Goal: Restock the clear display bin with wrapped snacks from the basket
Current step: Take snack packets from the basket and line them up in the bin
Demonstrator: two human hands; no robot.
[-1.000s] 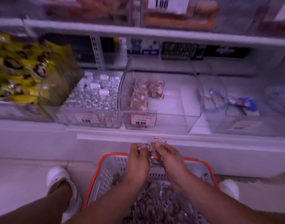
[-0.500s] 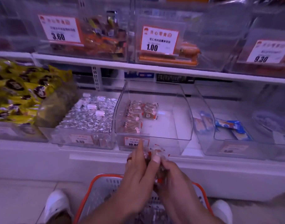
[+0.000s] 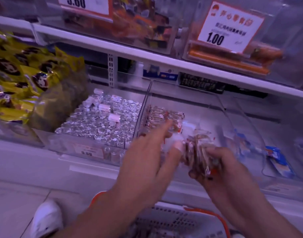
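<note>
- Yellow packs (image 3: 18, 79) fill the far-left bin; a white shoe (image 3: 46, 219) stands on the floor below.
- Foil sweets (image 3: 102, 124) fill the next bin.
- The left hand (image 3: 147, 158) reaches over the clear bin's (image 3: 222, 107) front, fingers straight, holding nothing.
- Wrapped snacks (image 3: 157, 115) lie in the bin's back-left corner.
- The right hand (image 3: 214, 169) grips a snack bundle (image 3: 197, 150) at the bin's front.
- The basket (image 3: 207, 213) sits below both arms.
- Blue packs (image 3: 276, 160) lie rightmost.

Clear plastic and shiny foil on our shelf

We see a glossy transparent plastic bin (image 3: 214, 107); at its nine o'clock, crinkled silver foil sweets (image 3: 102, 124); glossy yellow packets (image 3: 15, 79).
</note>
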